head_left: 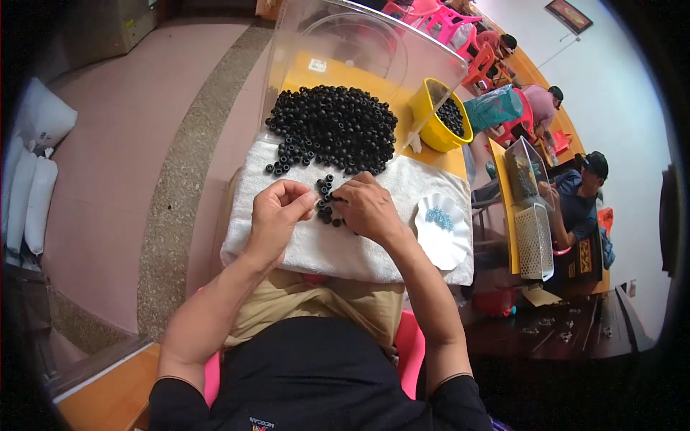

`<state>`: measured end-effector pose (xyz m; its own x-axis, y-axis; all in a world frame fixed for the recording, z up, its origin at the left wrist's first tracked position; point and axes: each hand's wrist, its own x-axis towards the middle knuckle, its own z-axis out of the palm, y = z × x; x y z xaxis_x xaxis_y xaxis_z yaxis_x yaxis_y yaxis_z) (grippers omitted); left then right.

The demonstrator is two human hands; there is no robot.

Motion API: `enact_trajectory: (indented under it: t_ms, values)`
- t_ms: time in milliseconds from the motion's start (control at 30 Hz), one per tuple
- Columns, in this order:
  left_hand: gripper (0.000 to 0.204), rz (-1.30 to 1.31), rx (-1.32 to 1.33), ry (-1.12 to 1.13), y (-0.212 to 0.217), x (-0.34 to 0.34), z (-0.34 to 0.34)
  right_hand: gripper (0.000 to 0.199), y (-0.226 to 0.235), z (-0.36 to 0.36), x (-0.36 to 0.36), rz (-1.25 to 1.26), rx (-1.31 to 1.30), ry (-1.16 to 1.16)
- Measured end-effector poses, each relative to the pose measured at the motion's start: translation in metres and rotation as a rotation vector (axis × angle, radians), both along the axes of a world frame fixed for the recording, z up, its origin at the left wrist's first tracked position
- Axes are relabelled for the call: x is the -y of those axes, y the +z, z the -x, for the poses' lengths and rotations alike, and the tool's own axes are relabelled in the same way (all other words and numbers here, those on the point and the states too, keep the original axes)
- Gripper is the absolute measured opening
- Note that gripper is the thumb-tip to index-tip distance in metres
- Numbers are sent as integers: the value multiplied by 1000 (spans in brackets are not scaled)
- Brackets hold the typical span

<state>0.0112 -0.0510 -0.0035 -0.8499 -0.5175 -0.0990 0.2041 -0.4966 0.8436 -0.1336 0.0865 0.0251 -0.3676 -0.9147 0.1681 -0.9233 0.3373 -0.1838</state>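
My left hand (279, 215) is closed in a pinch, thumb against forefinger, above a white towel. Whatever sits between those fingertips is too small to make out. Just to its right, my right hand (368, 207) bends its fingers down among a few loose black pieces (325, 188), small and round with a hole through them; its fingertips are partly hidden. A large heap of the same black pieces (334, 122) lies beyond both hands. To the right of my right hand, a white fluted dish (447, 251) holds small light-blue pieces (439, 218). The towel (248, 194) covers the near part of the work surface.
A clear plastic panel (352, 43) rises around the heap. Beside it stands a yellow bucket (424, 122) with more black pieces. Several people sit at work on the right, near a white perforated basket (533, 241). White sacks (41, 205) stand at the far left.
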Motion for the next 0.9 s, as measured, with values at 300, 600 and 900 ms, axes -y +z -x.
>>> enact_trajectory:
  t_ms: [300,600,900]
  values:
    - [11,1,6,22,-3,4,0,18,-1,11,14,99,6,-8]
    - [9,19,-15,30,-7,5,3,33,-10,25,20,-11,-105,121]
    - [9,11,7,26,0,3,0,20,5,25,6,110,-95,-84]
